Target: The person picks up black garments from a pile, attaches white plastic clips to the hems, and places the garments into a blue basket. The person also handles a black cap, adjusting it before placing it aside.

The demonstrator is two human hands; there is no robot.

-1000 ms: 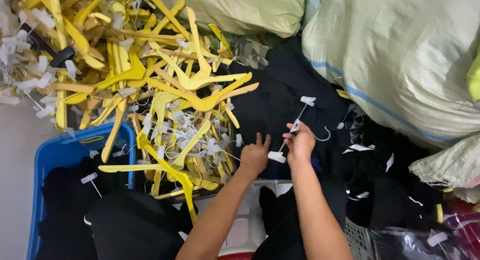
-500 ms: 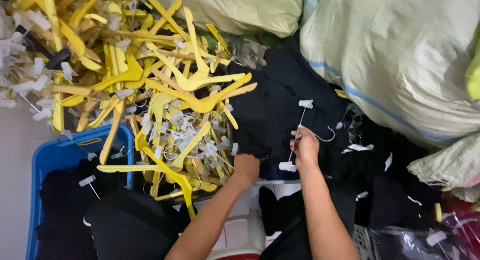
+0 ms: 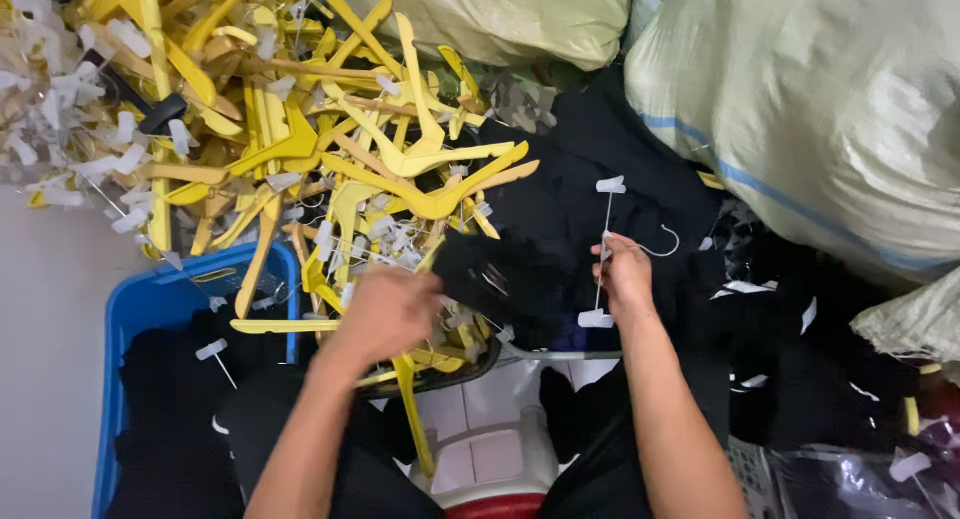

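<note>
Gripping a white clip hanger (image 3: 606,251) mid-bar, the right hand (image 3: 622,275) is closed; the left hand (image 3: 392,309) clutches black cloth (image 3: 490,274).

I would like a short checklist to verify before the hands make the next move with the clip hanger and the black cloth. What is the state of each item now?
1. Right hand grips the thin white metal clip hanger with a wire hook: ok, fingers closed around its bar.
2. Left hand has the black cloth piece: ok, at the cloth's edge; the exact grip is hidden.
3. Cloth free of the hanger's two white clips: cannot tell, black on black.
4. Hanger hook free from the pile of dark garments: ok, it lies in the open.
5. Blue plastic crate has space: ok, partly filled with dark garments.
6. Heap of yellow plastic hangers away from the cloth: not ok, they touch it.
</note>
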